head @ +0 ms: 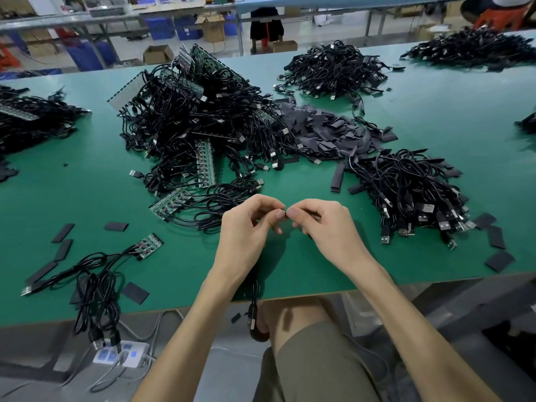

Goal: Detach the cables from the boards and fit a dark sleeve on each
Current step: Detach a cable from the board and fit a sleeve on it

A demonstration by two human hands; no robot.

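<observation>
My left hand (249, 224) and my right hand (322, 224) meet fingertip to fingertip over the green table (87, 187), both pinching a small green board piece (284, 211) at the end of a black cable (253, 300). That cable hangs down past the table's front edge, its USB plug dangling by my knee. A big heap of cables on green boards (200, 123) lies behind my hands. Dark sleeves (327, 134) form a pile to the right of it. A strip of boards (171, 203) with cables lies just left of my left hand.
A pile of loose cables (406, 192) lies at the right, another (333, 71) farther back. A small board with cables (148, 245) trails over the front edge at left. Loose sleeves (62, 232) dot the table. A power strip (121, 353) lies on the floor.
</observation>
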